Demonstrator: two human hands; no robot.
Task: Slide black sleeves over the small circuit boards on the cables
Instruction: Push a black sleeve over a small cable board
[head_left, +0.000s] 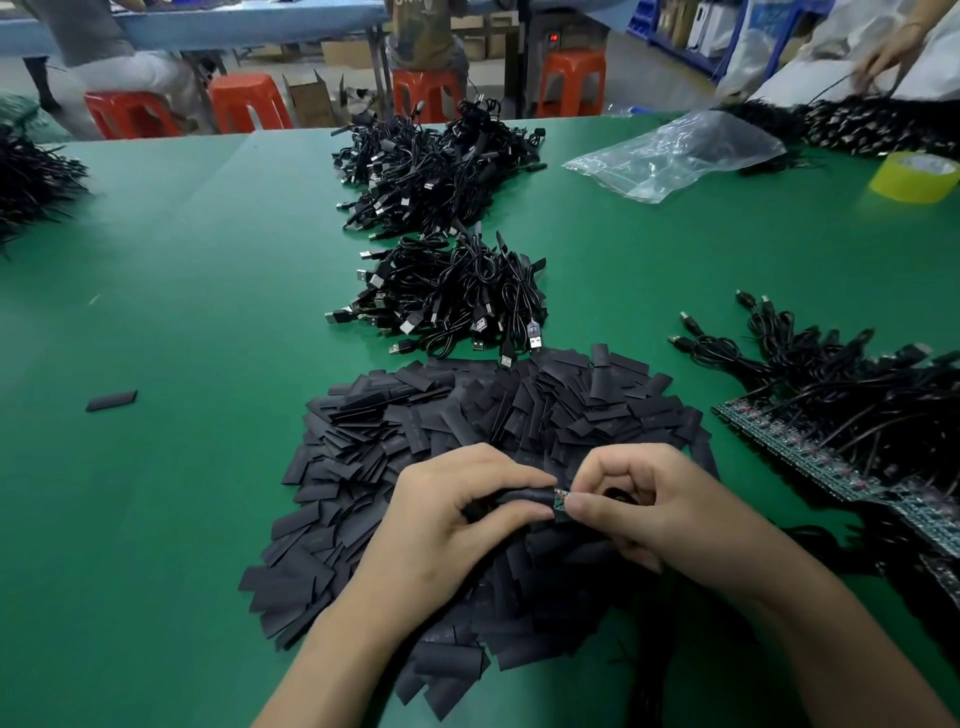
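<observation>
My left hand (447, 514) pinches a black sleeve (524, 498) between thumb and fingers. Just to its right, my right hand (639, 499) pinches a small green circuit board (561, 500); only a short end of the board shows between the sleeve and my fingertips. Both hands hover above a wide heap of flat black sleeves (467, 431) on the green table (182, 322). At the right edge lies a row of bare circuit boards (810, 452) with their black cables (857, 395) fanned out behind them.
Two piles of black USB cables (457, 296) (431, 161) lie beyond the sleeve heap. One stray sleeve (111, 400) sits at the left. A clear plastic bag (675, 153), a yellow tape roll (914, 176) and another person's hand (888, 57) are at the far right. Red stools stand behind the table.
</observation>
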